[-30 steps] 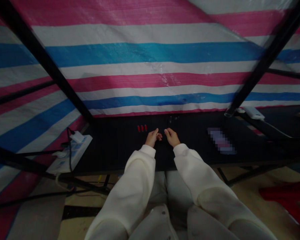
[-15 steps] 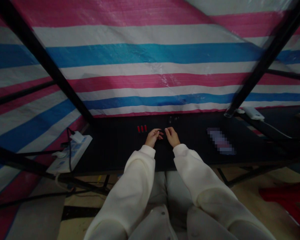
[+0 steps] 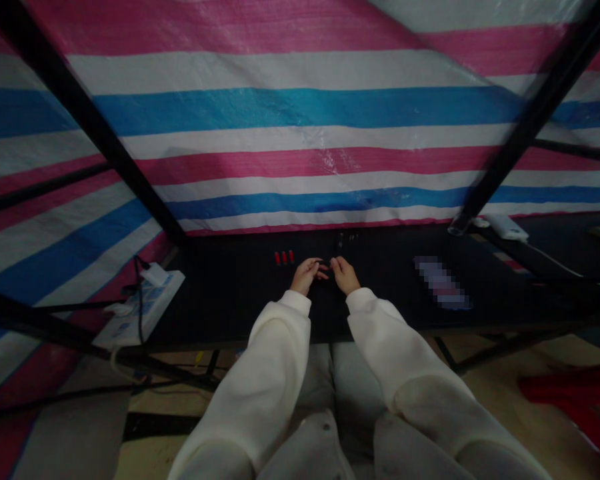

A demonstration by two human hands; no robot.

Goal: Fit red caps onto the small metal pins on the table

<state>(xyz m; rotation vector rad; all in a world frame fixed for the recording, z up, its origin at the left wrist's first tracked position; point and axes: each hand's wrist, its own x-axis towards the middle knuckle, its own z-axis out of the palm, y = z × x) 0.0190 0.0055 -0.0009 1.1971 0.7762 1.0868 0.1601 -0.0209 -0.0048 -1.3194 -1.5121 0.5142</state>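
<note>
Just above the black table, my left hand [image 3: 307, 275] and my right hand [image 3: 346, 274] face each other with a narrow gap between them. The fingers of both are bent and pinched together. What they hold, if anything, is too small and dark to make out. Three short red cylinders [image 3: 285, 257] stand in a row beyond my left hand. Past my right fingertips lie a small dark piece [image 3: 341, 242] and some tiny shiny bits [image 3: 353, 237].
A white power strip [image 3: 166, 293] with plugs sits at the table's left end. To the right lies a phone-shaped, blurred-out object [image 3: 441, 283]. A white box with a cable [image 3: 506, 227] is farther right. Black frame posts [image 3: 500, 170] and a striped tarp [image 3: 300, 107] border the table [image 3: 220, 293].
Both hands keep almost the same place and pose. The right fingers have shifted very slightly; the things on the table have not moved.
</note>
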